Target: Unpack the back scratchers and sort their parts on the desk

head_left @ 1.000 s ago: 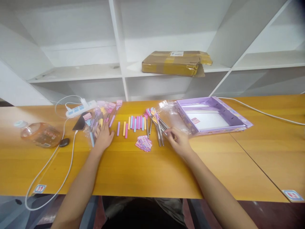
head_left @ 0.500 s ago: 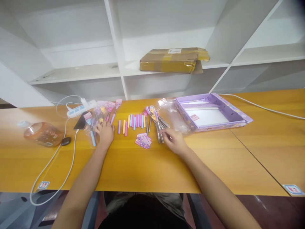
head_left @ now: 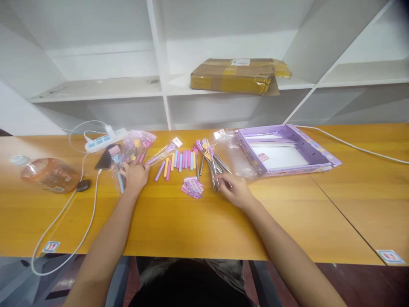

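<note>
My left hand [head_left: 136,175] rests over several hand-shaped back scratchers in clear bags, fingers loosely bent and apart. By its fingertips lies a bagged light-blue back scratcher [head_left: 120,179]. A bagged purple back scratcher [head_left: 162,152] slants away from the thumb side. Loosely curled, my right hand [head_left: 235,189] touches the lower ends of a pile of unbagged back scratchers [head_left: 213,164] with metal rods and coloured heads. Between my hands is a row of pink, blue, yellow and purple handle sleeves [head_left: 182,160]. Small printed cards [head_left: 192,187] lie in a heap below the row.
A purple shallow box [head_left: 319,145] stands at the right beside clear plastic bags [head_left: 234,155]. On the left are a bottle [head_left: 51,175], a power strip [head_left: 104,140], a phone [head_left: 104,160] and a cable. A taped carton [head_left: 234,76] sits on the shelf.
The bagged purple back scratcher has swung to the right, its label end now farther over. The left-end purple sleeve has tilted. My left hand has shifted slightly; my right hand stays put.
</note>
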### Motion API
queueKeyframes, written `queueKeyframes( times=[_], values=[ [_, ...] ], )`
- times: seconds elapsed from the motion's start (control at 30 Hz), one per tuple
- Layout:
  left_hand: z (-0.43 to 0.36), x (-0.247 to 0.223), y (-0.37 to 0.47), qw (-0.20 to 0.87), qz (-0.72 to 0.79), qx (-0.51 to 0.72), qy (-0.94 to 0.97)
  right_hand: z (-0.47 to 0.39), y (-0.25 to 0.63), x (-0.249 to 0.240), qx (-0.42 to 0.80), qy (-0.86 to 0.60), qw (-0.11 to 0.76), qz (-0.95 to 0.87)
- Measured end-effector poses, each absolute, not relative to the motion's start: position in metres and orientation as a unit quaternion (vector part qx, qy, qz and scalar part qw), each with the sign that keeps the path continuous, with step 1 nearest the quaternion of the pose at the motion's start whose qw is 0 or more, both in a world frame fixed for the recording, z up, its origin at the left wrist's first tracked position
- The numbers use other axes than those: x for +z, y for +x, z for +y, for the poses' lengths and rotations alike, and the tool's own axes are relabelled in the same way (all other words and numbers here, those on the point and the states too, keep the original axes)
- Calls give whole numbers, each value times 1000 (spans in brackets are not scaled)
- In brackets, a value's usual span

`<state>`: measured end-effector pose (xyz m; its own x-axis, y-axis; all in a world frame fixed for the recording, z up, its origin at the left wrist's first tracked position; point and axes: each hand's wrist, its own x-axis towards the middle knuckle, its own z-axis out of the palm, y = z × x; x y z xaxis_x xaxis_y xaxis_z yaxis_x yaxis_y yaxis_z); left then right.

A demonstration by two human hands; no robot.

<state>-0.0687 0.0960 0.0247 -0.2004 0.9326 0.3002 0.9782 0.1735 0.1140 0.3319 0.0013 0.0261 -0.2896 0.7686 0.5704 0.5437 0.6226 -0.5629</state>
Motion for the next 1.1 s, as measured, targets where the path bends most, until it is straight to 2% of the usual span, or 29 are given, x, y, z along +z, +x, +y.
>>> queueKeyframes(
  times=[0.2, 0.3, 0.5, 0.6, 0.7, 0.87, 0.93, 1.03, 1.1],
  values=[
    [86, 37, -66, 92, -731, -224, -637, 1, 334, 28, 165, -432, 414, -784],
    [75, 45, -62, 93, -668, -272, -686, 1, 329, 27, 217, -438, 436, -756],
    [35, 40, -30, 58, -367, -313, -874, -2, 301, 19, 570, -316, 521, -551],
    [20, 36, -10, 18, -241, -296, -924, -6, 291, 20, 650, -300, 540, -443],
    [9, 39, 1, -110, -202, -310, -922, -9, 287, 22, 682, -313, 530, -395],
    [-8, 43, 11, -494, -198, -312, -787, -15, 277, 21, 711, -291, 449, -456],
    [-16, 36, 17, -607, -235, -277, -707, -19, 269, 20, 717, -279, 410, -489],
    [-23, 22, 26, -701, -298, -211, -613, -23, 259, 17, 720, -277, 375, -514],
    [-24, 16, 28, -733, -314, -184, -574, -23, 256, 15, 707, -290, 402, -505]
  ],
)
